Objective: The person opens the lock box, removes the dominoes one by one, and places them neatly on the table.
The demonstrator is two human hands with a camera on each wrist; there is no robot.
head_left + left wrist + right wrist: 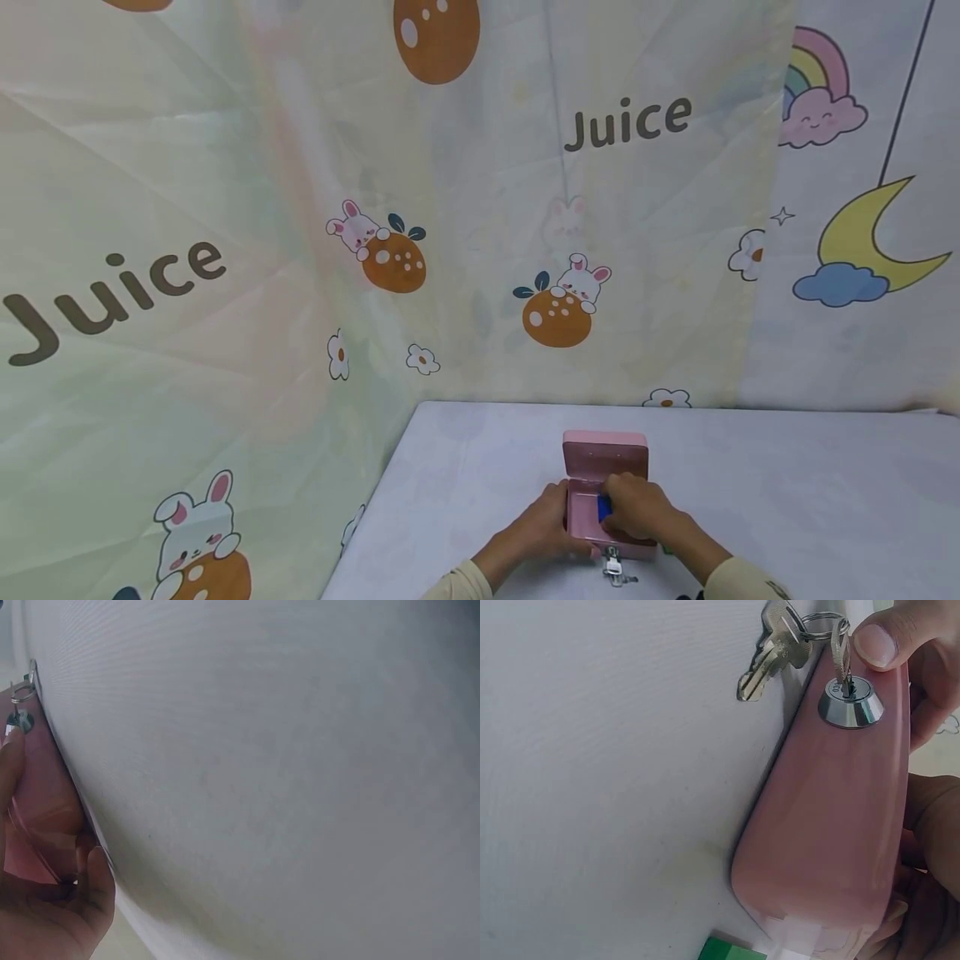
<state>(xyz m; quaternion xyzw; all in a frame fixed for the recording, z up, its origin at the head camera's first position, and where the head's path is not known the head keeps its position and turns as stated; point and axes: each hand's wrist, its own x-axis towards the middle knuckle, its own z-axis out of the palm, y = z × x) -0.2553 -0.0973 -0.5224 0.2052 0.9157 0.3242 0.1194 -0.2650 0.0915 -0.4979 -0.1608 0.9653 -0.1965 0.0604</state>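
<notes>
A pink metal box (582, 510) stands on the table with its lid (604, 454) raised. The left hand (546, 523) grips the box's left side, its thumb at the front wall near the lock (850, 705), where a key sits with a ring and second key (769, 656). Inside the box, the fingers of the right hand (637, 508) pinch a blue object (604, 507). In the left wrist view, the left hand (56, 915) holds the box (49, 787) at its end. The right hand (934, 840) reaches over the box's far edge in the right wrist view.
A green block (731, 950) lies on the table beside the box's right end. Something dark shows by the right sleeve (738, 581) at the bottom edge. Printed curtains hang behind and left of the white table (465, 467).
</notes>
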